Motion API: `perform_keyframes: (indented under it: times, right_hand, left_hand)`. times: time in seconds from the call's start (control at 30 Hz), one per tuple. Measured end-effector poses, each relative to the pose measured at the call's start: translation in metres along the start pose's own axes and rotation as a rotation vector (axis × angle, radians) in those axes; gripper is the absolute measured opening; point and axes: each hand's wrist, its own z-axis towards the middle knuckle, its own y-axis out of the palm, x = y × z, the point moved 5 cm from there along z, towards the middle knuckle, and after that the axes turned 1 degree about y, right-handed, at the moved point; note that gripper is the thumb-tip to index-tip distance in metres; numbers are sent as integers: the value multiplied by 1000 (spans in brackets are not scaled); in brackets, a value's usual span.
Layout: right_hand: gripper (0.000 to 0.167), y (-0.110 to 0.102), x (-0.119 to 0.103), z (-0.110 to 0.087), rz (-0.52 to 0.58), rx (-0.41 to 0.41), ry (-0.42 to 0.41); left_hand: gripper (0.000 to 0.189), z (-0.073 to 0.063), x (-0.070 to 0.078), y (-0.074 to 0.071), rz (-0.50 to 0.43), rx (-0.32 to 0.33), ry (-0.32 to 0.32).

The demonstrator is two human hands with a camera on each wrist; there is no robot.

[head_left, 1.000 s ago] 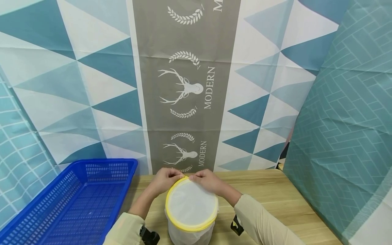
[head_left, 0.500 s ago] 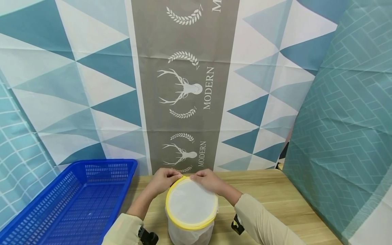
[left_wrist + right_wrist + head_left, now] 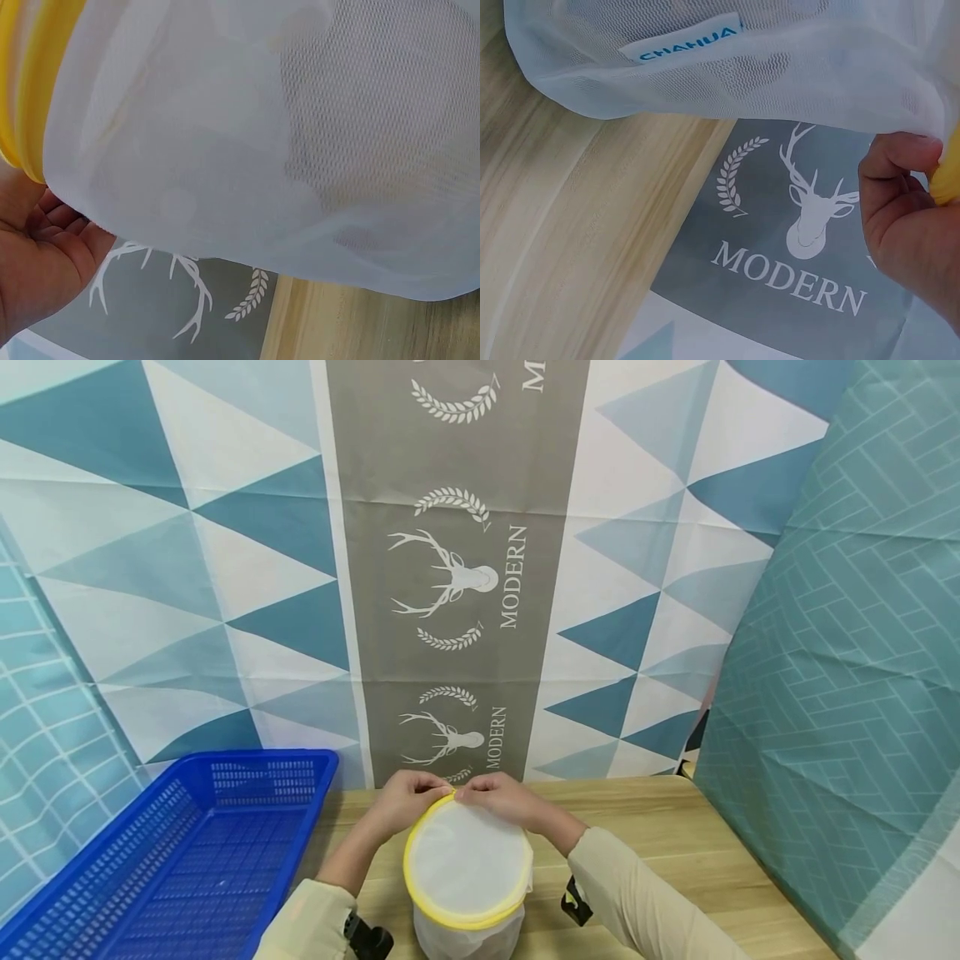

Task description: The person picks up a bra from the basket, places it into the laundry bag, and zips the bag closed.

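Note:
A white mesh laundry bag (image 3: 468, 860), round like a drum with yellow trim (image 3: 411, 885) about its top, is held over the wooden table in the head view. My left hand (image 3: 401, 802) pinches the far edge of that trim with thumb and fingers. Close beside it, my right hand (image 3: 504, 799) grips the same edge, thumb on top. In the left wrist view the fine mesh side (image 3: 225, 150) spreads past the curled left fingers. A "CHAHUA" label (image 3: 690, 39) shows on the bag in the right wrist view, where the right fingers curl at the yellow edge.
To the left lies a blue perforated plastic basket (image 3: 217, 852). The wooden table (image 3: 637, 860) reaches back to a patterned cloth wall (image 3: 450, 635), and a teal cloth (image 3: 847, 693) hangs along its right side.
My right hand has shifted slightly left along the trim, nearer the left hand. The bag's top has moved slightly left with it. My left hand stays almost in place.

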Motion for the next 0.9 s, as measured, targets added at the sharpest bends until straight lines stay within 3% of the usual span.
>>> perform_keyframes:
  times: [0.9]
  right_hand:
    - [31, -2, 11, -1, 31, 33, 5]
  left_hand:
    - [19, -1, -2, 0, -8, 3, -19]
